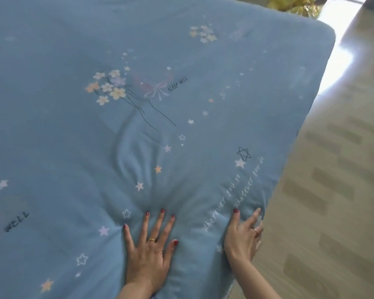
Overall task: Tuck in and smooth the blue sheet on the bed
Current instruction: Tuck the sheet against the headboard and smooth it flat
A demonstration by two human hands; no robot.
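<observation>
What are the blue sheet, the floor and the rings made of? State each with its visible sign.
Blue sheet: soft matte woven cloth, probably cotton; it puckers ahead of the left hand.
Floor: glossy wood-look planks, wood or laminate; it reflects glare.
Rings: shiny yellow metal, gold-coloured.

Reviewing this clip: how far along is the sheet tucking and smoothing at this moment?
Done: the blue sheet covers the mattress and wraps its far corner neatly. In hand: the left hand presses flat with spread fingers, while the right hand grips the sheet at the bed's edge. Left: a raised fold ahead of the left hand needs smoothing; whether this edge is tucked is hidden.
</observation>
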